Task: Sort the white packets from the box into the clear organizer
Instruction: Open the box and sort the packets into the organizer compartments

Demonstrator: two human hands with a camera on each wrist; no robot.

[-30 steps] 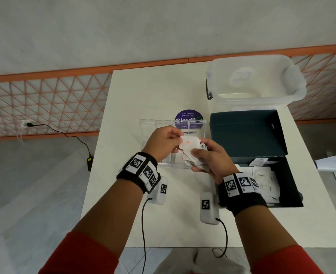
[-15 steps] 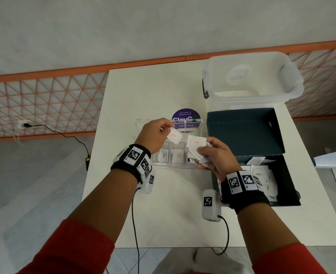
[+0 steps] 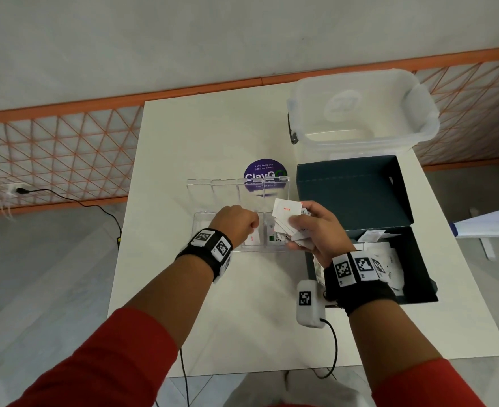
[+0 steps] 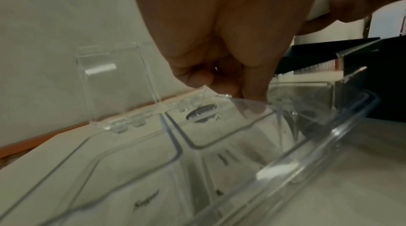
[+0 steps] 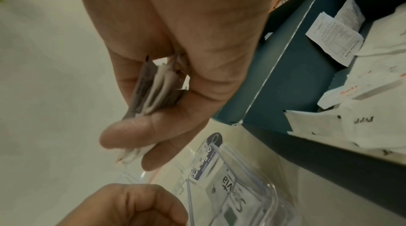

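Left hand (image 3: 236,223) has dropped from mid-air to clear organizer (image 3: 226,243); fingertips curled down into a middle compartment. Whether packet it carried is still pinched or released: cannot tell. Judgement: one more packet being placed, sorting mid-way.

Right hand (image 3: 316,233) grips fanned stack of white packets (image 3: 286,220) just right of organizer, top one with red print.

Box (image 3: 415,259), dark teal card, lid open, right of organizer, still holds loose packets.

Organizer: rigid transparent plastic, divided cells, hinged lids up. Packets: thin, flat, papery squares.
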